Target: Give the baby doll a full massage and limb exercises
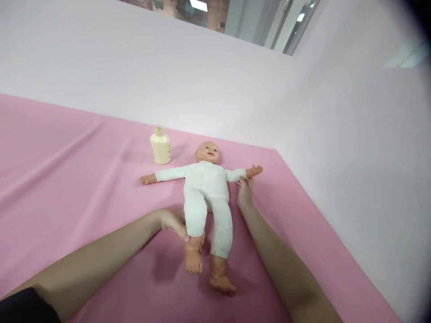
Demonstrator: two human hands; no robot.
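Head view: a baby doll [206, 188] lies on its back near the middle of a desk covered by a pink cloth [67, 170], head toward the far wall, feet toward the viewer. The doll has a bare, peach-coloured plastic head, hands and feet, and a soft body in a plain white one-piece suit that covers both arms to the wrists and both legs to the ankles. Its arms are spread straight out to either side; its legs lie slightly apart, the one on the viewer's left raised a little off the cloth. The left hand [173, 222] has its grip closed around that leg just above the ankle, thumb showing on the near side. The right hand [245, 192] rests with its fingertips touching the doll's sleeve near the wrist; whether its grip closes on the arm cannot be told. A cream pump bottle [160, 145] stands upright on the cloth just beyond the doll's outstretched arm, near its head. A pale wall [215, 80] rises behind the desk.
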